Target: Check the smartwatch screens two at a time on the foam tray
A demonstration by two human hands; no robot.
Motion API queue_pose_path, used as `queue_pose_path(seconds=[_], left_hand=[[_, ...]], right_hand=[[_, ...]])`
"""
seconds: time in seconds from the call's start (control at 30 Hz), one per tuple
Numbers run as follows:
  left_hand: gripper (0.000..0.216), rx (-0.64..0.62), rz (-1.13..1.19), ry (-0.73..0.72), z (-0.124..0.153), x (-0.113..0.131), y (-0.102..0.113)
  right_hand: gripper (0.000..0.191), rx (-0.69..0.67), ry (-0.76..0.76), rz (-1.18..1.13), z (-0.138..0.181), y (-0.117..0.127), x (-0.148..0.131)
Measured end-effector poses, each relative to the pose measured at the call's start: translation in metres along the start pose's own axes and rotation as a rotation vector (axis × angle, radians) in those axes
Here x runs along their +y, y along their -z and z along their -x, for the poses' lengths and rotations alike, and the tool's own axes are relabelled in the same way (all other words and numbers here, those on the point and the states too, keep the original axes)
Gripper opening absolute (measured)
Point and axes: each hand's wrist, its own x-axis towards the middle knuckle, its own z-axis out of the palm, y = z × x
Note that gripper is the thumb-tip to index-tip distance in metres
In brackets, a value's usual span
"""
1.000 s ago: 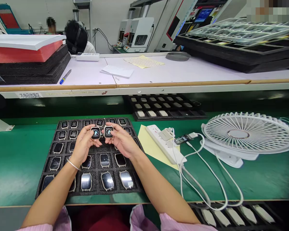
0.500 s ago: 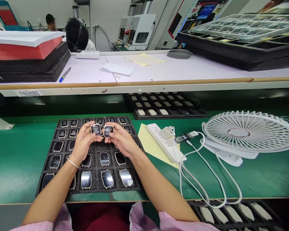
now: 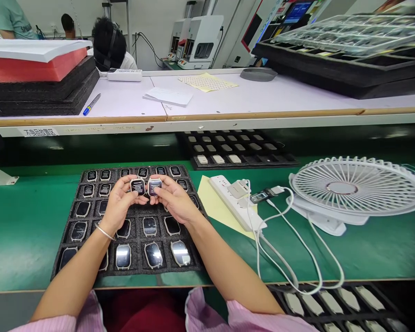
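Note:
My left hand (image 3: 121,199) grips a smartwatch body (image 3: 137,186) without a strap, its dark screen showing lines of white text. Beside it, a second smartwatch body (image 3: 155,185) is held in my right hand (image 3: 173,197), the thumb resting on its lit screen. Both watches are side by side, screens up, over a black foam tray (image 3: 136,253). Rows of similar watches, such as a silver-rimmed one (image 3: 123,256), sit in the tray's pockets; some screens show text, others are dark or reflect light. My hands and forearms hide part of the tray.
Right of the tray lie a yellow sheet (image 3: 204,198), a white power strip (image 3: 233,205) with cables and a white fan (image 3: 342,193). Another foam tray (image 3: 242,162) stands under the shelf (image 3: 207,108); a further tray (image 3: 332,318) is below the bench edge. People are in the background.
My right thumb has moved up onto the screen of the watch in that hand. Both watches stay nearly in place. A person in a green shirt has appeared at the upper left.

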Motion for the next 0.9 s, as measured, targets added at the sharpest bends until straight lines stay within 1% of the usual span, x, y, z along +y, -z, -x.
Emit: queue_pose_path(seconds=[0.4,0.53,0.63,0.77,0.9], left_hand=[[0.04,0.02,-0.064,-0.023,-0.0011,-0.001,-0.0012],[0.037,0.008,-0.031,-0.02,-0.0007,-0.0004,0.0003],[0.036,-0.005,-0.007,-0.016,0.0002,0.0007,0.0004],[0.041,-0.025,-0.02,-0.032,0.0004,0.0006,-0.001],[0.041,-0.041,-0.044,-0.033,-0.0004,-0.0017,-0.0015]], right_hand=[[0.034,-0.034,0.025,0.046,0.0019,-0.0035,-0.0023],[0.033,-0.04,0.031,0.062,0.0026,-0.0035,-0.0024],[0.035,-0.044,0.038,0.058,0.0028,-0.0029,-0.0021],[0.042,-0.063,0.039,0.037,0.0021,-0.0022,-0.0008],[0.043,-0.04,0.046,0.039,0.0006,-0.0014,0.0017]])
